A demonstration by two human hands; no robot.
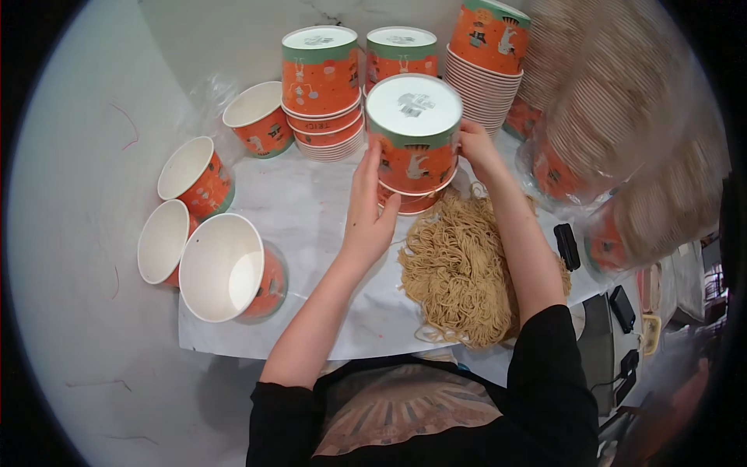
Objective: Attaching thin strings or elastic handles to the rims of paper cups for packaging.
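Note:
Between my two hands is an orange and green paper tub [414, 159], upside down with its white base up. Another orange rim shows directly beneath it. My left hand [369, 208] presses along the tub's left side, thumb toward the lower rim. On the opposite side my right hand [476, 148] grips near the base, its fingertips partly hidden behind the tub. Just in front of the tub and beside my right forearm lies a big heap of tan yarn [461, 268].
Inverted tub stacks stand at the back, one on the left [320, 74], one in the middle [401, 47] and a tall one [482, 86] on the right. Several upright tubs [226, 268] line the left. Plastic-wrapped tub stacks [603, 101] and a black object [567, 247] are at right.

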